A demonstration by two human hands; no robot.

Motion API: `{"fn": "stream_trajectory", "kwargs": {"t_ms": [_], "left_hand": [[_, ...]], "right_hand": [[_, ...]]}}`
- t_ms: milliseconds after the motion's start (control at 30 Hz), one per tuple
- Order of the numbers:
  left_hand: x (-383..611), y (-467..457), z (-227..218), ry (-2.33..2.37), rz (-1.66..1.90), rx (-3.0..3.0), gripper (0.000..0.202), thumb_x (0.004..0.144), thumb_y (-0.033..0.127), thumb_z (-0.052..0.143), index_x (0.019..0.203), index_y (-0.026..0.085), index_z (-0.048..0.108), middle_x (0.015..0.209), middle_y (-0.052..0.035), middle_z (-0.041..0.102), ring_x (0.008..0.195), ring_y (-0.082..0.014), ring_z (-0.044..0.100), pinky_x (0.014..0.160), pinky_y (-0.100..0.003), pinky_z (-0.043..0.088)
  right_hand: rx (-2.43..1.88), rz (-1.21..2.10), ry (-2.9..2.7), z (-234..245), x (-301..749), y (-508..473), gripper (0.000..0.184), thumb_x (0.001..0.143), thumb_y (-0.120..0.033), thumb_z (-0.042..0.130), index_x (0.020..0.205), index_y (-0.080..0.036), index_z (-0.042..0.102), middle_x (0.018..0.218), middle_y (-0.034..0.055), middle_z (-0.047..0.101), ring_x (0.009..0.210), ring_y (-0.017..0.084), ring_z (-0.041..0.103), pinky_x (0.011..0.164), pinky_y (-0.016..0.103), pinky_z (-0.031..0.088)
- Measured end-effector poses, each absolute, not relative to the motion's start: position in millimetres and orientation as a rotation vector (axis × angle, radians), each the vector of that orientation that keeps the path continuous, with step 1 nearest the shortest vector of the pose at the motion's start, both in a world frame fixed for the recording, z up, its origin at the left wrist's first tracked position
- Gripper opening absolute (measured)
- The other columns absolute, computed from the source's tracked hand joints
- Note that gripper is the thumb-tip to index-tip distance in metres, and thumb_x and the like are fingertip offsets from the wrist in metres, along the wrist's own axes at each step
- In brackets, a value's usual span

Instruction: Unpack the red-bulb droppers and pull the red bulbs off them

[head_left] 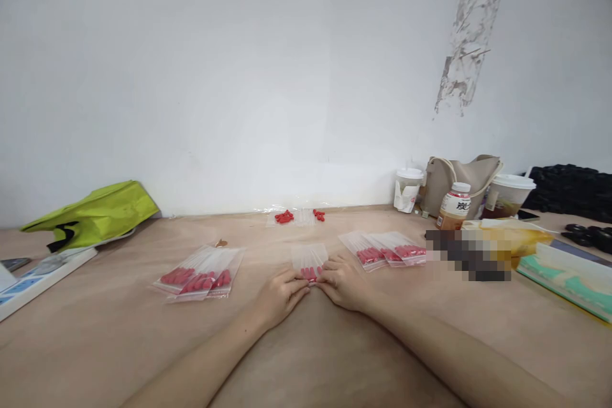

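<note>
A clear zip bag with several red-ended pieces inside lies flat in front of me. My left hand pinches its near edge from the left. From the right, my right hand grips the same edge, its fingers covering the bag's right corner. The two sets of fingertips nearly meet at the bottom edge. To the left rest overlapping filled bags with the same red pieces, and more filled bags lie to the right. What the red pieces are exactly is too small to tell.
Loose red pieces lie on plastic near the wall. At left are a lime-green bag and a power strip. A drink bottle, a lidded cup, a beige handbag and a green-white box stand at right.
</note>
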State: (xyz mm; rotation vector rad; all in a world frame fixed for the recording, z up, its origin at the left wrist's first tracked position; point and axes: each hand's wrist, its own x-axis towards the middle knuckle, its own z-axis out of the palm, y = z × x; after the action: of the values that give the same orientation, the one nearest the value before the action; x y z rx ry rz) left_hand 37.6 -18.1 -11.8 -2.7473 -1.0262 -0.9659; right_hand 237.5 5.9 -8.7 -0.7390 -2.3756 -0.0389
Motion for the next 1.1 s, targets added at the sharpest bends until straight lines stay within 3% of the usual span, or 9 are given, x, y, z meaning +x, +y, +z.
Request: {"fn": "stream_trajectory", "kwargs": {"t_ms": [300, 467, 633, 833, 933, 1100], "left_hand": [[39.4, -15.6, -7.8, -1.195, -0.926, -2.704, 0.026, 0.086, 0.028, 0.044, 0.072, 0.016, 0.062, 0.071, -0.0051, 0.060, 0.070, -0.0164, 0.055, 0.066, -0.029, 0.045], [38.9, -15.9, -7.6, -1.308, -1.009, -2.717, 0.019, 0.081, 0.027, 0.051, 0.067, 0.017, 0.059, 0.069, -0.0024, 0.059, 0.069, -0.0152, 0.055, 0.063, -0.026, 0.043], [37.2, -16.9, -9.3, -1.379, -1.058, -2.729, 0.016, 0.078, 0.027, 0.056, 0.066, 0.017, 0.060, 0.067, -0.0004, 0.059, 0.066, -0.0141, 0.055, 0.061, -0.025, 0.042], [33.5, -15.5, -10.0, -1.382, -1.053, -2.740, 0.014, 0.078, 0.027, 0.057, 0.067, 0.018, 0.060, 0.068, 0.0007, 0.060, 0.066, -0.0133, 0.055, 0.062, -0.024, 0.042], [32.1, -15.7, -8.9, -1.336, -1.026, -2.746, 0.014, 0.078, 0.027, 0.057, 0.068, 0.018, 0.060, 0.067, 0.0007, 0.059, 0.066, -0.0130, 0.055, 0.062, -0.024, 0.043], [31.7, -17.3, -3.5, -0.981, -0.938, -2.698, 0.013, 0.083, 0.024, 0.050, 0.089, 0.021, 0.062, 0.091, -0.0037, 0.061, 0.086, -0.0156, 0.053, 0.077, -0.029, 0.043]], "right_hand": [[-0.814, 0.197, -2.240, -16.6, 237.4, 0.7, 0.018, 0.074, -0.041, 0.058, 0.077, -0.024, 0.066, 0.073, 0.0030, 0.059, 0.073, 0.016, 0.052, 0.069, 0.029, 0.039], [-0.842, 0.314, -2.196, -14.4, 233.2, -0.5, 0.018, 0.078, -0.037, 0.054, 0.079, -0.025, 0.068, 0.071, 0.0014, 0.058, 0.071, 0.015, 0.053, 0.067, 0.027, 0.040], [-0.854, 0.266, -2.222, -16.4, 226.3, 2.2, 0.020, 0.081, -0.031, 0.050, 0.075, -0.024, 0.067, 0.067, 0.0014, 0.058, 0.069, 0.014, 0.052, 0.066, 0.026, 0.039], [-0.757, 0.132, -2.346, -14.8, 228.9, 1.3, 0.022, 0.084, -0.023, 0.044, 0.090, -0.025, 0.065, 0.077, 0.0033, 0.059, 0.077, 0.015, 0.052, 0.069, 0.027, 0.038], [-0.782, 0.096, -2.358, -15.5, 228.4, 1.9, 0.019, 0.083, -0.024, 0.047, 0.085, -0.025, 0.066, 0.076, 0.0029, 0.059, 0.075, 0.015, 0.052, 0.069, 0.027, 0.037], [-0.845, 0.205, -2.259, -15.2, 223.2, 2.0, 0.015, 0.080, -0.021, 0.050, 0.075, -0.021, 0.063, 0.074, 0.0024, 0.060, 0.073, 0.015, 0.054, 0.069, 0.027, 0.038]]}}
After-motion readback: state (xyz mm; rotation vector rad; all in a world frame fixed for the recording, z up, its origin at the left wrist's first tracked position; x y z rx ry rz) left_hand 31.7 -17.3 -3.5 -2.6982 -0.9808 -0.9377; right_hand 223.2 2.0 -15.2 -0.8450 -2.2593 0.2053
